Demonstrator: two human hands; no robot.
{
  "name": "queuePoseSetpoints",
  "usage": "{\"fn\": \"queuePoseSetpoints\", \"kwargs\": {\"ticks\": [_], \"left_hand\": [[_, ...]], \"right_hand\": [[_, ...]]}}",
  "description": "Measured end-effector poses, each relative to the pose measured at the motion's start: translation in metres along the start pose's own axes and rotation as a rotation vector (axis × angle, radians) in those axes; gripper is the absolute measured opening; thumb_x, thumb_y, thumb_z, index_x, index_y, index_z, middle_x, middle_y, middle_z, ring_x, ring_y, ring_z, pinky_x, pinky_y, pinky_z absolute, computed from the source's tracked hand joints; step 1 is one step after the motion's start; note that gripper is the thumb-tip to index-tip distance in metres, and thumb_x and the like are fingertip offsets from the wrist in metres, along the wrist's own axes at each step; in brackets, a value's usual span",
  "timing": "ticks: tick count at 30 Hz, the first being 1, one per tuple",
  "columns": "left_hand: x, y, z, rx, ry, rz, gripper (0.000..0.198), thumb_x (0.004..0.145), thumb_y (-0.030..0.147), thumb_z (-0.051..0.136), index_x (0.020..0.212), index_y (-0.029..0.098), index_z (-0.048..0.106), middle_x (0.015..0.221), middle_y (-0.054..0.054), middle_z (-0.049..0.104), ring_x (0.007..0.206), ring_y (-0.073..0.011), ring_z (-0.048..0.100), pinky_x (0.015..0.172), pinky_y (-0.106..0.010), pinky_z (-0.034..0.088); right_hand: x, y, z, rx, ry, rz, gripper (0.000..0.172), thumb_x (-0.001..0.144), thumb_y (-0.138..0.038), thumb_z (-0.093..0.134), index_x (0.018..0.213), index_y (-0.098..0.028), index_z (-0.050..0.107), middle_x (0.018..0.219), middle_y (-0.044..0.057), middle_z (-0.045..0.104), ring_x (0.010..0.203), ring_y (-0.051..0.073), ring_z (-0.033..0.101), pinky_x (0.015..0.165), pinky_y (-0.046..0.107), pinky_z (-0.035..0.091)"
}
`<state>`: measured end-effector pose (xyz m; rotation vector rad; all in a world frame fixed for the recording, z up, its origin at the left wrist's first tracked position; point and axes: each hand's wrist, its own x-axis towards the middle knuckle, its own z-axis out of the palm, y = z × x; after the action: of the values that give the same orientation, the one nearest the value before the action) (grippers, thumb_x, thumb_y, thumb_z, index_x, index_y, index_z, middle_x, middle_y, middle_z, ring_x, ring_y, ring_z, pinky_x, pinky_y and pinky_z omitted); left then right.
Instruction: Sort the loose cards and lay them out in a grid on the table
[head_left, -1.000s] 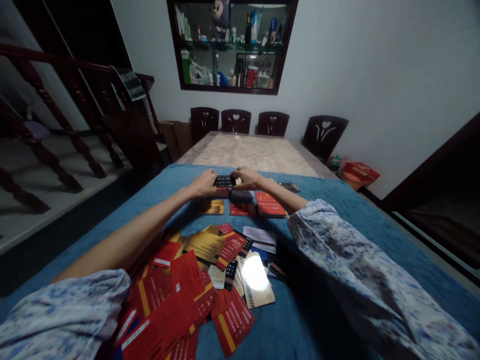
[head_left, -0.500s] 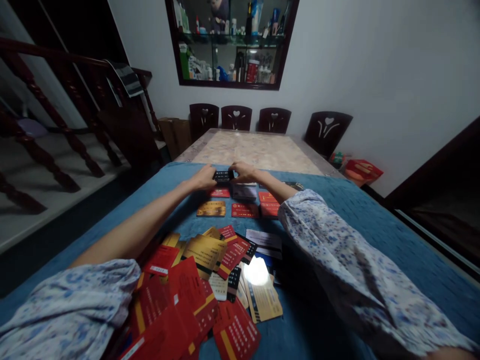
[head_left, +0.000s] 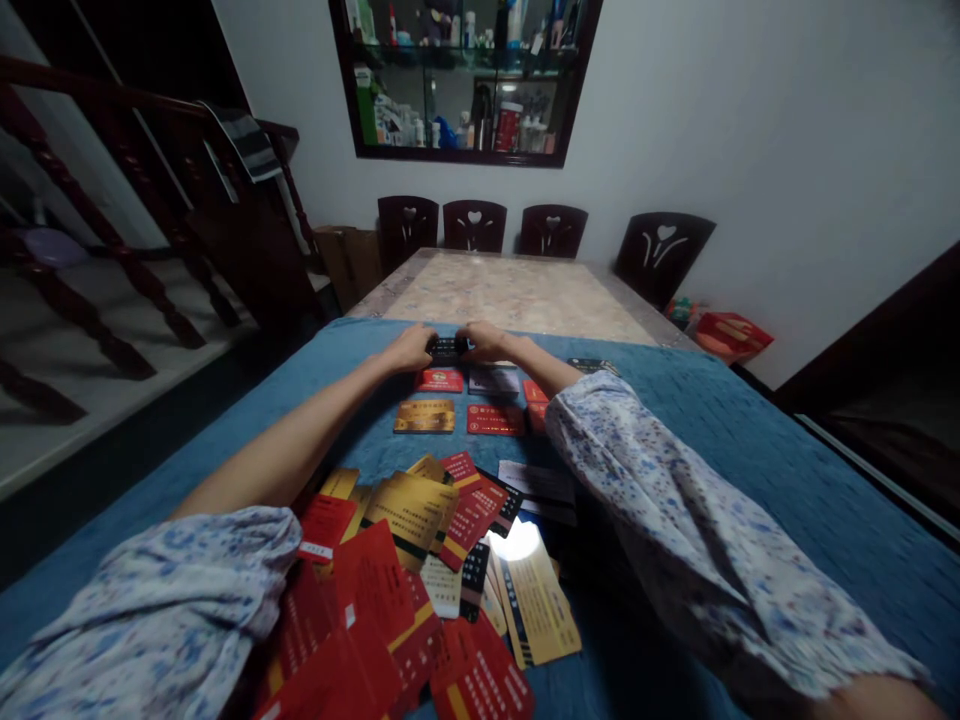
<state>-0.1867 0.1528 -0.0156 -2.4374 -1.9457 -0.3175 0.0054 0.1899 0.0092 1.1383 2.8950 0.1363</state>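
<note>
At the far part of the blue cloth, a black card with pale print lies between my hands. My left hand grips its left end with curled fingers. The right end is held by the fingers of my right hand. Just nearer lie a red card and a pale card stack. A gold card and a red card with print form the row below. My right forearm partly hides more red cards. Another dark card sits right of that forearm.
A loose, overlapping heap of red, gold, black and cream cards spreads between my forearms. The blue cloth covers the near part of the marble-patterned table. Dark chairs stand at its far end.
Both hands stay at the black card, and my left fingers sit lower around its end. The view has tilted down slightly. The heap of cards appears unchanged.
</note>
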Motion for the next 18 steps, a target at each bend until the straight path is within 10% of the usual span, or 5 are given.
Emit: {"fn": "queuePoseSetpoints", "kwargs": {"ticks": [18], "left_hand": [[0.008, -0.003, 0.010, -0.083, -0.025, -0.053, 0.042, 0.065, 0.011, 0.061, 0.105, 0.019, 0.072, 0.104, -0.007, 0.075, 0.105, -0.0275, 0.067, 0.098, -0.035, 0.052]], "right_hand": [[0.017, -0.007, 0.002, 0.075, -0.074, 0.103, 0.051, 0.077, -0.014, 0.070, 0.127, -0.017, 0.072, 0.121, 0.011, 0.075, 0.107, 0.025, 0.070, 0.082, 0.024, 0.052]]}}
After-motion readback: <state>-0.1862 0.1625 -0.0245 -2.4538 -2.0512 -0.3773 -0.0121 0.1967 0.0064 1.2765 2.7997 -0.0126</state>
